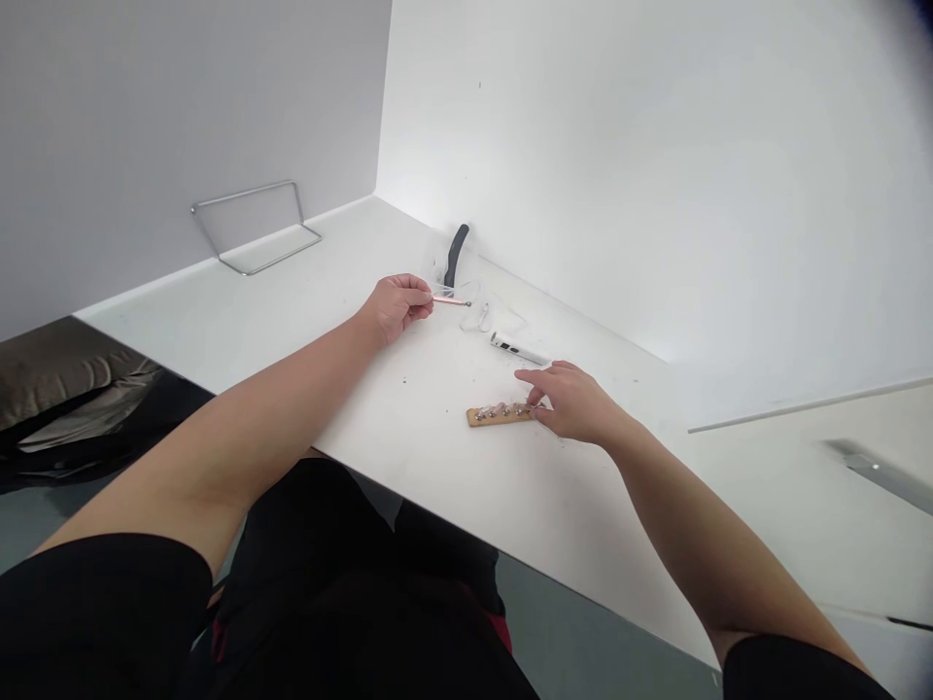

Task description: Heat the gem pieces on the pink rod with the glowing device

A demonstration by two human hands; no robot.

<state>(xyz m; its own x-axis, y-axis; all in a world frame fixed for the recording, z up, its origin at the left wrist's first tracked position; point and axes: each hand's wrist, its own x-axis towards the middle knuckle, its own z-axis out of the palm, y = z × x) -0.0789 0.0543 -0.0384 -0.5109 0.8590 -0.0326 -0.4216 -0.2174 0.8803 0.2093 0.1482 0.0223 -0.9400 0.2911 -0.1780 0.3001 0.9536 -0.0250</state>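
Observation:
My left hand (397, 306) is closed in a pinch around a thin pink stick with a small round metal tip (452, 300), which points right above the table. Over on the right, my right hand (572, 401) has its index finger stretched out, while the thumb and another finger come together at the right end of a tan wooden-looking strip (500, 416). Several small shiny clear pieces stand in a row along that strip. What those fingertips pinch there is hidden. Just behind this hand lies a white pen-shaped device (519, 348) with dark buttons.
Beyond my left hand, a black curved handle (456, 255) stands among clear plastic pieces (485, 316) near the white wall. A bent metal wire frame (255, 228) rests against the grey panel at the back left. The white table (408, 418) ends at a front edge before my lap.

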